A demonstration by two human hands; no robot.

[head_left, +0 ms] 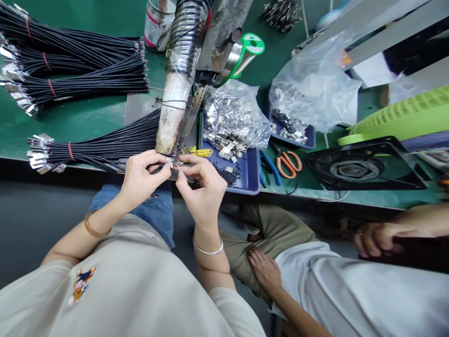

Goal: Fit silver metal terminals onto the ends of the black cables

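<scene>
My left hand (144,178) is closed in a pinch at the table's front edge, with a small whitish-silver piece (170,162) at its fingertips. Close beside it, my right hand (205,189) pinches what looks like a thin pale wire (178,166); its ends are too fine to follow. Just above the fingers is a soldering tip setup, with a taped hose (171,103) ending there. A bundle of black cables (101,150) with metal connectors lies left of my hands. To the right, a blue tray (250,171) holds metal connector shells (231,147) and small black pieces (228,174).
More black cable bundles (84,70) lie at the back left near a can (157,28). A solder spool (250,47) stands behind. Blue-handled pliers (269,167), orange-handled scissors (289,164) and a black fan (368,164) lie right. A co-worker (326,281) sits close on my right.
</scene>
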